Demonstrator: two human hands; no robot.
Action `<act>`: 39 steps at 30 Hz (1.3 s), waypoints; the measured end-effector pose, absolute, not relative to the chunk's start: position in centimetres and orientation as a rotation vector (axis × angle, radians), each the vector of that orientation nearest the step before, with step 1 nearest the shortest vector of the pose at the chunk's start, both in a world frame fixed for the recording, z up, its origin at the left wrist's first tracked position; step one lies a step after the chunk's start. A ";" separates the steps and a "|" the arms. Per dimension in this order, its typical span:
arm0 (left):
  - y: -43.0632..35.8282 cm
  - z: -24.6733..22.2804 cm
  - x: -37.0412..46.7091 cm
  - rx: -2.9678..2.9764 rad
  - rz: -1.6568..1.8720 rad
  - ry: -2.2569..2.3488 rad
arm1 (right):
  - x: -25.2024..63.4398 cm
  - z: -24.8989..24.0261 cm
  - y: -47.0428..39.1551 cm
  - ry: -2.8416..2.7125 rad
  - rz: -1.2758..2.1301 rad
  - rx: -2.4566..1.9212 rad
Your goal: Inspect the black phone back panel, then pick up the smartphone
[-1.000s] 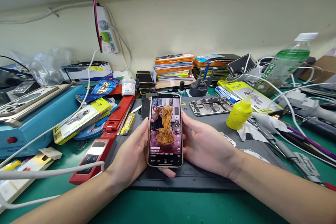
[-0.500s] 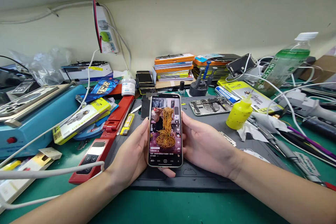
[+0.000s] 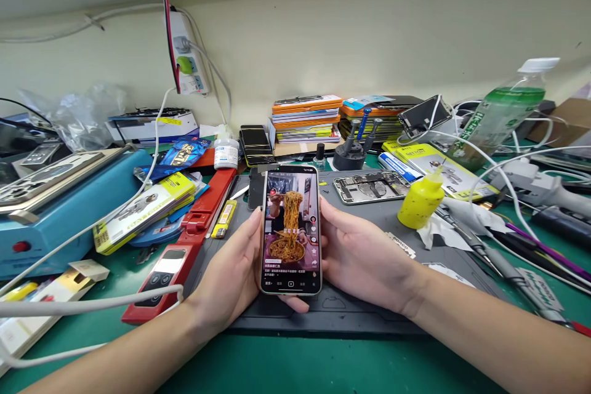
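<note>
A smartphone (image 3: 290,229) with a lit screen showing a video of noodles is held upright between both hands over a grey work mat (image 3: 369,221). My left hand (image 3: 231,271) wraps the phone's left edge, fingers curled under its bottom. Its right edge is gripped by my right hand (image 3: 357,255), thumb along the side. Both forearms rest on the green table surface (image 3: 295,363).
An opened phone chassis (image 3: 369,186) and a yellow squeeze bottle (image 3: 421,198) lie on the mat behind. A red tool (image 3: 184,246), blue heating machine (image 3: 50,209), stacked boxes (image 3: 307,117), green drink bottle (image 3: 501,111), tweezers (image 3: 484,252) and white cables crowd the bench.
Only the video picture on the phone's screen has changed. Hands and phone have stayed in place.
</note>
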State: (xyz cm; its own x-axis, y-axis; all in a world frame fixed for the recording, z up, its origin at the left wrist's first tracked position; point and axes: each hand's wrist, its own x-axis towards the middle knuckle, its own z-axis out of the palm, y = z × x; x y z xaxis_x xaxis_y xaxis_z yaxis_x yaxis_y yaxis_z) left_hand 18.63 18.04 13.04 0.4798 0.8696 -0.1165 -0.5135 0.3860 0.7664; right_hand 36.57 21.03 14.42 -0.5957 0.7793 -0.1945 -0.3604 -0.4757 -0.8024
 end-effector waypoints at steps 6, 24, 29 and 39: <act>18.0 13.1 18.7 0.739 0.938 0.559 | 36.6 14.5 21.2 -0.816 2.198 -0.776; 18.0 13.0 18.5 0.756 0.935 0.545 | 36.6 14.3 21.3 -0.782 2.210 -0.753; 18.0 13.1 18.6 0.752 0.944 0.540 | 36.5 14.4 21.3 -0.756 2.214 -0.763; 18.0 13.0 18.7 0.723 0.940 0.556 | 36.6 14.3 21.2 -0.847 2.175 -0.762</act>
State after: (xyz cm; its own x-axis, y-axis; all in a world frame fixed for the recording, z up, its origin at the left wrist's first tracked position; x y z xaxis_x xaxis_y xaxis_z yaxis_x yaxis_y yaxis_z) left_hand 18.72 18.00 12.98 0.4839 0.8674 -0.1161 -0.5200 0.3917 0.7590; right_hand 36.63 21.16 14.35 -0.6026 0.7514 -0.2689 -0.3715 -0.5623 -0.7388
